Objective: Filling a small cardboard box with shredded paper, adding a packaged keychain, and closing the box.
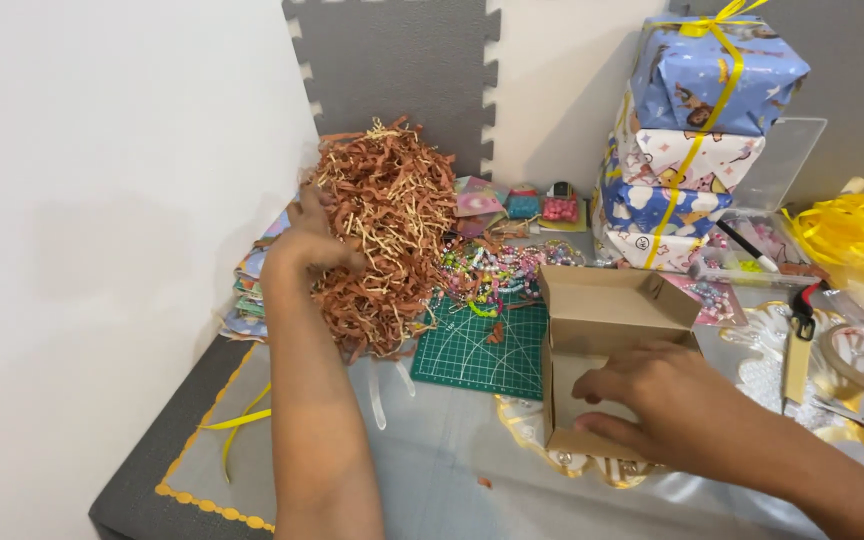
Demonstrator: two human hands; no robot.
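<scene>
Under the left hand (310,240) sits a big pile of brown paper shreds (387,225), and its grip is closed on a bunch. Right hand (667,400) grip clamps the open cardboard box (602,330), just right of the pile. Best to lift a small bunch and hold the box steady.

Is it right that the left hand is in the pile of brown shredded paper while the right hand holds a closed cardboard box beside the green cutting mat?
Not quite. In the head view the cardboard box is open, its flaps standing up. The rest holds: the left hand is in the brown shredded paper, and the right hand holds the box beside the green cutting mat.
</scene>
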